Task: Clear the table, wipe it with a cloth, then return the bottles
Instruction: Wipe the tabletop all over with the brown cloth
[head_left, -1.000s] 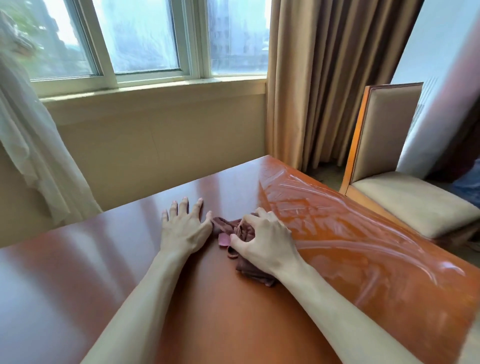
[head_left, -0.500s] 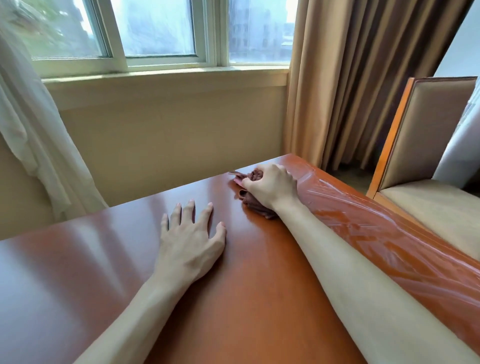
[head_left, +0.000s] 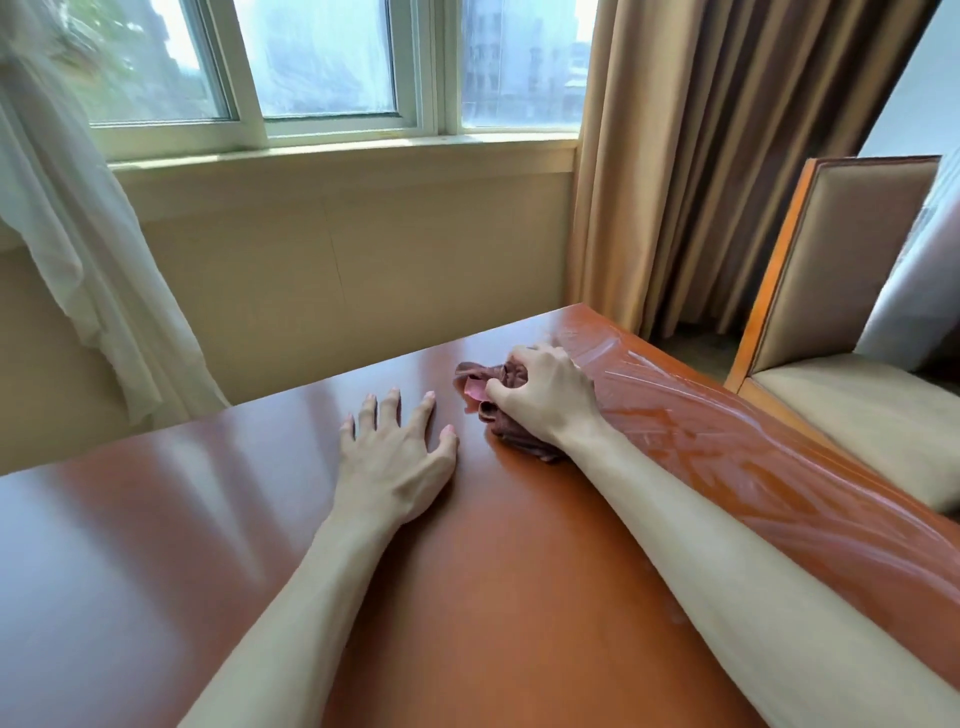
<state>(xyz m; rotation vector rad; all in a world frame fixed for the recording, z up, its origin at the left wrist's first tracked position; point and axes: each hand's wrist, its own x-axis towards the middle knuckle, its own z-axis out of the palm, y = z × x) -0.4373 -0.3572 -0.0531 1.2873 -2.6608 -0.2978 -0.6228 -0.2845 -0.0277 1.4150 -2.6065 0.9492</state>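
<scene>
- The right hand holds a closed grip on the bunched cloth, pressed to the counter near its far right corner.
- The unwiped stretch lies leftward of that grip.
- The left hand rests flat and open just beside the cloth, squarely in that path.
- No bottles in view.

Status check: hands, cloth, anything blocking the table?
Right hand grips cloth, far table corner. Left hand flat on wood. No bottles visible; nothing blocking.
</scene>
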